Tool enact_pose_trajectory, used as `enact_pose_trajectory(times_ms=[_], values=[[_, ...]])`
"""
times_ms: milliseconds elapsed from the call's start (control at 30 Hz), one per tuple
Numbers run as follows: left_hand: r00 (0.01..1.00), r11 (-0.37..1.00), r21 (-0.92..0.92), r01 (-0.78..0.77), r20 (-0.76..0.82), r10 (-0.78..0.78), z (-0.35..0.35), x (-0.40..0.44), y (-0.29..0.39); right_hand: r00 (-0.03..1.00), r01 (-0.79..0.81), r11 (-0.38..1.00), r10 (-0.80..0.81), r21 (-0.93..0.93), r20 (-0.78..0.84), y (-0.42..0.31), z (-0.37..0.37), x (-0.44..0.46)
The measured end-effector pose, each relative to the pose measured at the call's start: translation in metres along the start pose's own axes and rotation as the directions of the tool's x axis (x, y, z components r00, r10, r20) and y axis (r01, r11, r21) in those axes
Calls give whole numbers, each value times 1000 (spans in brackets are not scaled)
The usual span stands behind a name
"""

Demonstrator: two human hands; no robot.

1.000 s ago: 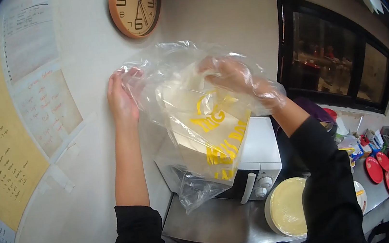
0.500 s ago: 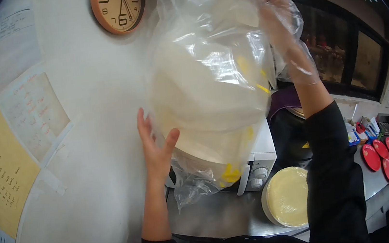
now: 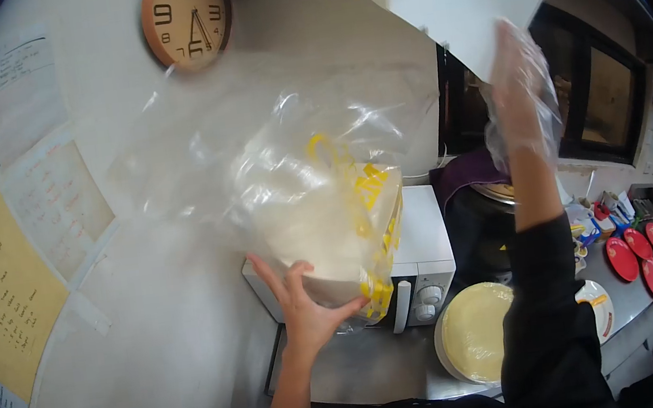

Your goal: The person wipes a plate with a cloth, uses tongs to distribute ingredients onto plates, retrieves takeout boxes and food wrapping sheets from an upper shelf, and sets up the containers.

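Clear plastic bag (image 3: 336,215), yellow-lettered, is grasped at its near end by the left hand (image 3: 307,314), fingers spread; the plastic-covered right hand (image 3: 516,75) grips white paperboard (image 3: 461,4), raised farther right. Beyond the bag, a microwave oven (image 3: 426,237) occupies the counter (image 3: 355,373).

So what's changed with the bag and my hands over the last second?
Your right hand has come out of the bag and risen to the right, holding a white piece. Your left hand has left the bag's mouth and moved down to hold its lower end. The microwave stayed put.
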State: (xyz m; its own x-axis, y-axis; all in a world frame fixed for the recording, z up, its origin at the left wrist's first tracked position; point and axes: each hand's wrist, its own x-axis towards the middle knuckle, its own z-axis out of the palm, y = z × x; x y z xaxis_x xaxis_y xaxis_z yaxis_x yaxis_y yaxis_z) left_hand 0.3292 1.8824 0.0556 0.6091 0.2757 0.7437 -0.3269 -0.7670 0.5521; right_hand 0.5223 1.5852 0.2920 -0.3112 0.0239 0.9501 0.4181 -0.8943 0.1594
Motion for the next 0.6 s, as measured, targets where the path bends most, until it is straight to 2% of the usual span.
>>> enact_pose_trajectory(times_ms=[33, 167, 200, 267, 333, 367, 400, 433, 467, 500, 533, 567, 600], values=[[999, 996, -81, 46, -21, -48, 4, -10, -9, 971, 238, 963, -240, -129, 0, 9, -20, -9], [998, 997, -72, 33, -53, -37, 10, -47, -34, 989, 140, 990, -138, -34, 56, 26, -85, -39], [994, 998, -58, -23, -110, 17, 12, -53, -45, 989, 142, 989, -140, -36, 50, 38, -99, -48], [982, 996, -36, -86, -174, 79, 14, -67, -57, 939, 277, 913, -191, -301, 285, 71, -124, -67], [946, 961, -274, 21, -305, -108, 16, -75, -66, 967, 212, 944, -167, -252, 191, 119, -123, -111], [940, 962, -274, -5, -328, -89, 21, -79, -76, 891, 368, 816, -174, -446, 419, 122, -145, -117], [905, 916, -401, -4, -391, -168, 29, -86, -90, 877, 331, 831, -96, -448, 470, 125, -153, -128], [863, 851, -525, -16, -437, -254, 35, -90, -98, 853, 170, 901, 68, -399, 517, 119, -155, -144], [855, 847, -529, -45, -459, -241, 40, -89, -95, 765, -110, 925, 312, -363, 563, 106, -154, -161], [783, 663, -748, 20, -400, -475, 45, -88, -84, 553, -432, 819, 571, -377, 607, 80, -151, -172], [695, 416, -908, 46, -270, -666, 51, -89, -79, 302, -597, 672, 695, -438, 653, 51, -151, -182], [701, 417, -909, 18, -286, -653, 59, -95, -86, 441, -73, 897, 421, -436, 793, 93, -139, -296], [787, 498, -867, 11, -299, -539, 68, -105, -98, 397, -290, 820, 573, -494, 717, 36, -135, -265]])
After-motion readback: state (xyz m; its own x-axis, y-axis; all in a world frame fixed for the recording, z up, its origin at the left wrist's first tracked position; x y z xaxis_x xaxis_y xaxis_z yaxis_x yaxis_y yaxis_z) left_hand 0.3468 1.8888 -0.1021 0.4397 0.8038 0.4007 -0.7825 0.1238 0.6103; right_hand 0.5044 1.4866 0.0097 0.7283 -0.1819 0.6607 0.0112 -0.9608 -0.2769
